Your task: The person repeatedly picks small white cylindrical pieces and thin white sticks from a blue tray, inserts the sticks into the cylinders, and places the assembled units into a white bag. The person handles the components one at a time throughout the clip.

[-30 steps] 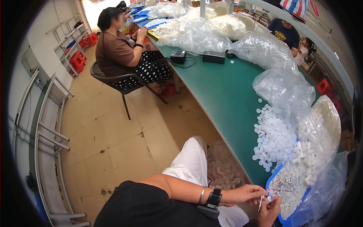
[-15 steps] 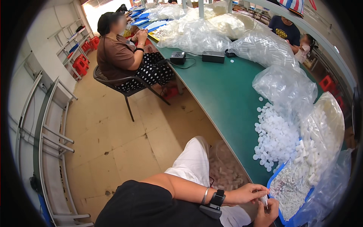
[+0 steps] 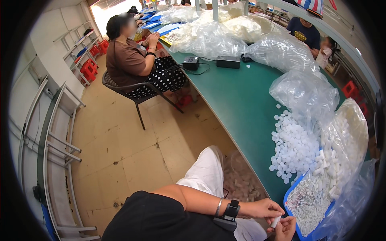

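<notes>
A small white plastic tube is between my hands, just off the table's near edge. My right hand grips it from the right with bent fingers. My left hand reaches over from the left, its fingertips pinched together at the tube's upper end; whether they hold a small part is too small to see. Right beside them is a blue tray filled with thin white and metallic pieces. White tubes spill from a clear bag at the tray's far end. Beyond the tray lies a heap of round white discs.
Large clear plastic bags line the right side of the green table. Two black boxes with cables, one of them a power adapter, sit farther off. A co-worker sits at the table's left edge. Below the edge stands a clear bag of white tubes.
The white tube shows more plainly now, tilted between my hands. My left fingertips have shifted slightly left and down, and my right hand has turned a little. The whole view has shifted slightly.
</notes>
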{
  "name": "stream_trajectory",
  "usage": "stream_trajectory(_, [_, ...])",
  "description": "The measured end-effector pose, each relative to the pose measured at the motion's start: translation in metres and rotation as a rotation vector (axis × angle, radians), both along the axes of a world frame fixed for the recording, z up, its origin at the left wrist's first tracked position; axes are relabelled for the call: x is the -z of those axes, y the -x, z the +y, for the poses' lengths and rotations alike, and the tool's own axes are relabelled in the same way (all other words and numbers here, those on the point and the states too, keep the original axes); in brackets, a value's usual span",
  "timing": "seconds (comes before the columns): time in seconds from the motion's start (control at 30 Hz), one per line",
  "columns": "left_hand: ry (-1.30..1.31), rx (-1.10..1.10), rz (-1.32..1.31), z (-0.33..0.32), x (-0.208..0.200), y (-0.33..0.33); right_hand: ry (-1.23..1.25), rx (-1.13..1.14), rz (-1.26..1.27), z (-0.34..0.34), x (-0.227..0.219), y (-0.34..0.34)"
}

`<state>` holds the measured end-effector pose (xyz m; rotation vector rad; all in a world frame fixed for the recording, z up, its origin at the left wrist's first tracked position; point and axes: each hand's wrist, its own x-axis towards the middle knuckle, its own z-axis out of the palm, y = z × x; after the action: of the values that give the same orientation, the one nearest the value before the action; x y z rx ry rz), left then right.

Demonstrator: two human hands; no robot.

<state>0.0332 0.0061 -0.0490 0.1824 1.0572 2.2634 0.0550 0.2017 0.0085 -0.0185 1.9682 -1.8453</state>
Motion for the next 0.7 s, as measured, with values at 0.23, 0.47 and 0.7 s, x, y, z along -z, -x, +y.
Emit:
stream_trajectory(0.23, [0.068,0.067,0.142,0.003,0.002,0.002,-0.298,0.162,0.24,0.029,-0.021,0.003])
stream_trajectory(0.47, [-0.174,0.105,-0.281,0.006,0.005,-0.005,-1.642,0.33,0.581,0.19,-0.02,0.049])
stream_trajectory(0.7, [-0.16,0.159,-0.201,0.012,0.015,-0.005,-1.706,0.166,0.296,0.303,0.042,0.061])
